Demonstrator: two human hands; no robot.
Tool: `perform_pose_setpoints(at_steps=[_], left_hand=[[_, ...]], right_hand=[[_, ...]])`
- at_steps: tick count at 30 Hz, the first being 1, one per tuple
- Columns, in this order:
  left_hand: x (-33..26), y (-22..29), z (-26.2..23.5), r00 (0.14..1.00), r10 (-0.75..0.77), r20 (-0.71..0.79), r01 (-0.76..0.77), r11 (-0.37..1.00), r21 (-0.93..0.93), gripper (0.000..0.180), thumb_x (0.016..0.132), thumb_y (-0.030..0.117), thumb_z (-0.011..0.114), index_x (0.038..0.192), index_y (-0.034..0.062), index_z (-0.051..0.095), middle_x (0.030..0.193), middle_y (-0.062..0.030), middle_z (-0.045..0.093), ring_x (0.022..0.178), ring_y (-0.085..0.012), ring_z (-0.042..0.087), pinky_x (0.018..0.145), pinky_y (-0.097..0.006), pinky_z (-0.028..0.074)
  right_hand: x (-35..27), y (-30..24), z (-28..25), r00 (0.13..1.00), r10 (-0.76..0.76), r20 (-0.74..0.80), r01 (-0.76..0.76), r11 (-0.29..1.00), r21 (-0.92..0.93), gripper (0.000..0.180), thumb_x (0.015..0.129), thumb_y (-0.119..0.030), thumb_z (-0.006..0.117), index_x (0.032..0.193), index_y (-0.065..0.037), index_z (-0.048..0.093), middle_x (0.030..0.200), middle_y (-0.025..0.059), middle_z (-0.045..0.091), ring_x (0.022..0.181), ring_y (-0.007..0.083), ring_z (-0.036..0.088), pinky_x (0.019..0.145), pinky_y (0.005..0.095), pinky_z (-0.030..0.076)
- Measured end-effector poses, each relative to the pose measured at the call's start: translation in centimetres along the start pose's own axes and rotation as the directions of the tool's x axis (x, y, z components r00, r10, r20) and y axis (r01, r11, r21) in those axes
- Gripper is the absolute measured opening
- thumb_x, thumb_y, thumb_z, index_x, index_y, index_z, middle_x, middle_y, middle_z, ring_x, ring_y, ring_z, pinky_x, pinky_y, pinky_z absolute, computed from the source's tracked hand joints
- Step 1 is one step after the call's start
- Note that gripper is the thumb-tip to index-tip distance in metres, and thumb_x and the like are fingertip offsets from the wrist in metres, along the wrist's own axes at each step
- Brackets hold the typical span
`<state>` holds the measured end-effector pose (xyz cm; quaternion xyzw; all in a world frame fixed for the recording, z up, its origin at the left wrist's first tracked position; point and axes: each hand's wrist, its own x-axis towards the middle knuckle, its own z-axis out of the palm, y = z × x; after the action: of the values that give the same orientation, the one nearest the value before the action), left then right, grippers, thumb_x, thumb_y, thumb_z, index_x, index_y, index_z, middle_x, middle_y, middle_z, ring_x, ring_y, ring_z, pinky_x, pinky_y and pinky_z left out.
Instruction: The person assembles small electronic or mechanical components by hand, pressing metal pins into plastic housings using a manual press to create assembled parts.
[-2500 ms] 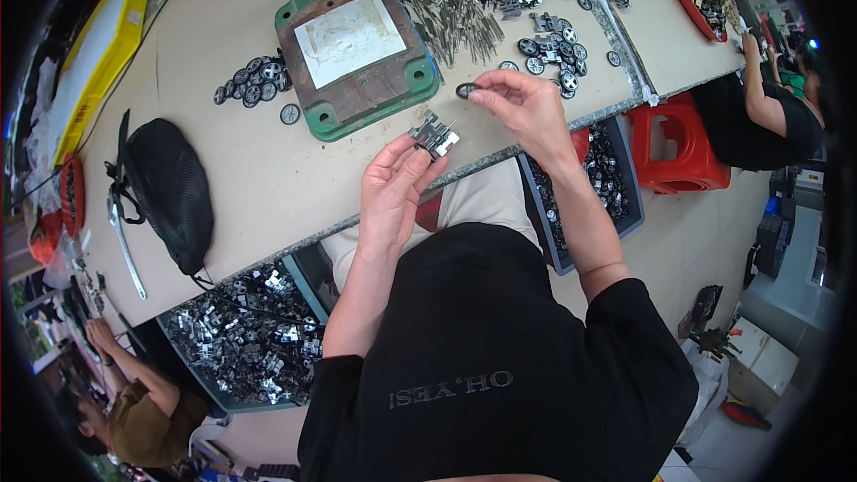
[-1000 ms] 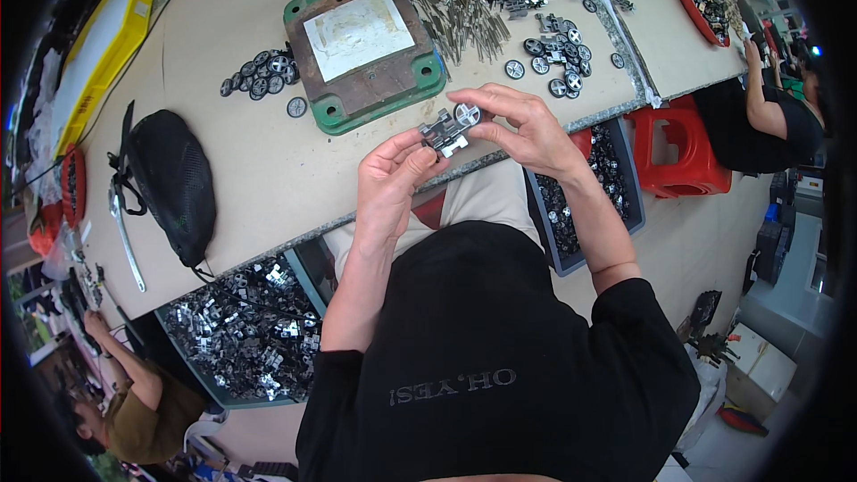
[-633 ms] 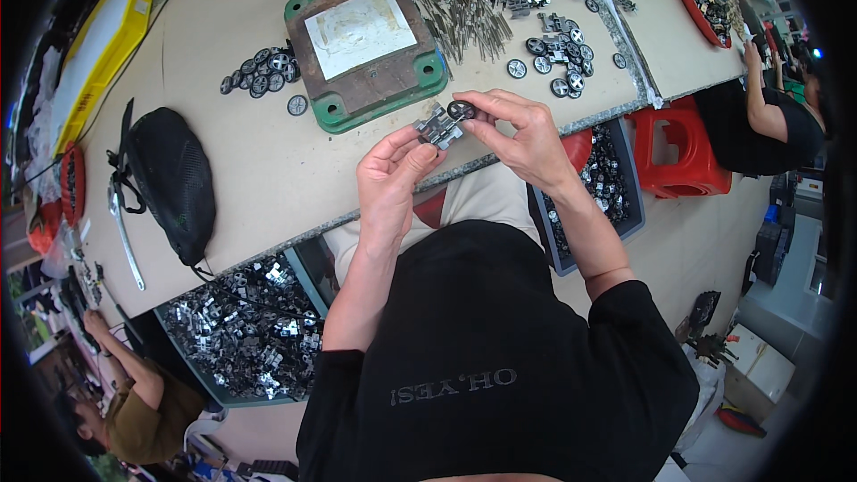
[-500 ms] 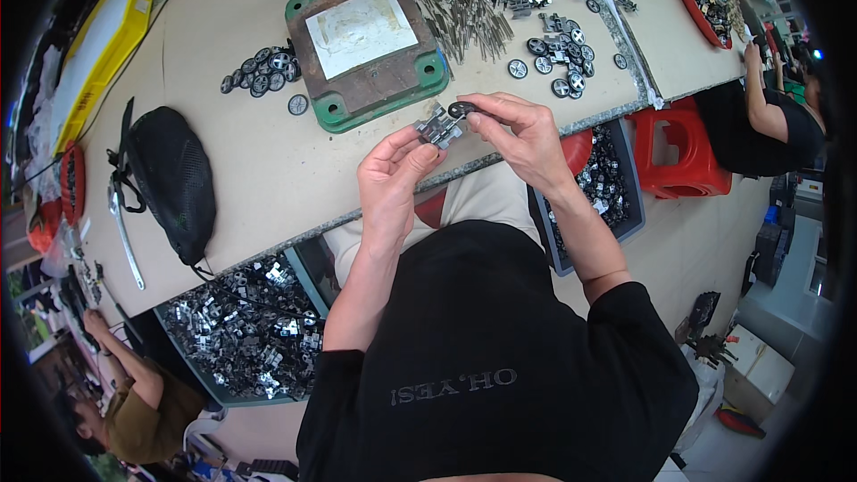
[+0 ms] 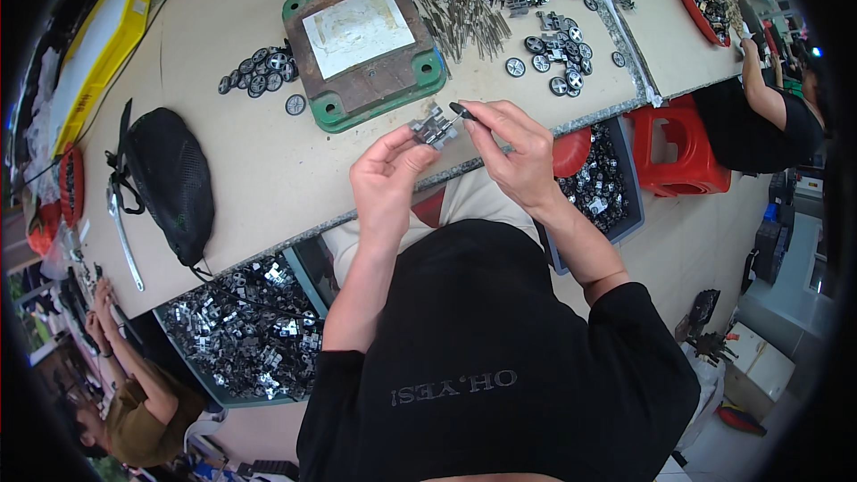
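Between the thumb and fingers of my left hand is a small grey toy-car chassis. My right hand pinches a small black wheel, seen nearly edge-on. A thin metal axle joins the wheel to the right side of the chassis; how far it goes in I cannot tell. Both hands are raised over the table's front edge, just in front of a green and brown press base with a white plate on top.
Loose wheels lie left of the press, more wheels to its right. Metal axles are heaped behind. Below the table stand bins of chassis parts. A black mesh bag lies left. A red stool and co-workers flank me.
The wheel in my right hand has turned from face-up to nearly edge-on. Both hands have shifted slightly. At lower left, a co-worker's hands have moved.
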<state>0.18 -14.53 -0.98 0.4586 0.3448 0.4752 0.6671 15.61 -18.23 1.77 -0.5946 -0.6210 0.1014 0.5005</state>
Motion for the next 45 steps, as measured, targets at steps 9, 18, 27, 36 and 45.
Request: perform_pose_setpoints(at_steps=[9,18,27,36,45], left_hand=[[0.9,-0.7,-0.4,0.959,-0.244,0.145,0.284,0.844,-0.454,0.018,0.087,0.002,0.054,0.104,-0.0033,0.055,0.101,-0.0143,0.062,0.089,-0.0204,0.063,0.081,-0.033,0.055],[-0.1,0.0,0.5,1.000,-0.015,0.000,0.015,1.000,-0.018,0.018,0.083,-0.003,0.058,0.100,-0.0058,0.057,0.093,-0.0114,0.064,0.086,-0.0145,0.063,0.078,-0.026,0.051],[0.6,-1.2,-0.4,0.968,-0.244,0.057,0.241,0.841,-0.484,0.013,0.087,0.001,0.055,0.098,-0.0041,0.057,0.095,-0.0118,0.063,0.086,-0.0174,0.063,0.079,-0.029,0.053],[1.3,0.9,-0.5,0.922,-0.313,0.226,0.360,0.910,-0.209,0.038,0.085,0.001,0.058,0.120,-0.0022,0.045,0.096,-0.0086,0.062,0.089,-0.0127,0.061,0.082,-0.027,0.049],[6.0,4.5,-1.0,0.994,0.101,0.042,-0.109,0.917,0.383,0.022,0.073,0.005,0.069,0.094,-0.0017,0.067,0.081,-0.0028,0.067,0.066,-0.0054,0.055,0.061,-0.022,0.044]], right_hand=[[0.6,0.8,0.5,0.983,-0.166,-0.072,0.164,0.986,-0.041,0.027,0.074,0.007,0.061,0.099,0.001,0.062,0.082,0.0115,0.062,0.068,0.0229,0.060,0.060,0.0296,0.048],[0.6,0.4,0.5,1.000,0.005,0.001,-0.005,0.998,0.064,0.023,0.077,0.006,0.058,0.100,0.002,0.062,0.081,0.0125,0.062,0.066,0.0211,0.061,0.059,0.0279,0.048],[1.0,0.1,0.2,0.993,0.108,0.044,-0.112,0.986,0.124,0.023,0.080,0.000,0.060,0.103,0.001,0.062,0.085,0.0104,0.063,0.072,0.0159,0.061,0.065,0.0260,0.048],[1.0,1.8,-0.4,0.822,0.387,0.418,-0.562,0.671,0.484,0.020,0.082,-0.007,0.063,0.100,0.001,0.064,0.090,0.0040,0.064,0.071,0.0070,0.054,0.065,0.0223,0.046],[3.6,1.1,0.5,0.944,0.244,0.224,-0.313,0.876,0.367,0.020,0.082,-0.008,0.062,0.101,0.000,0.063,0.086,0.0082,0.064,0.077,0.0115,0.059,0.069,0.0246,0.047]])
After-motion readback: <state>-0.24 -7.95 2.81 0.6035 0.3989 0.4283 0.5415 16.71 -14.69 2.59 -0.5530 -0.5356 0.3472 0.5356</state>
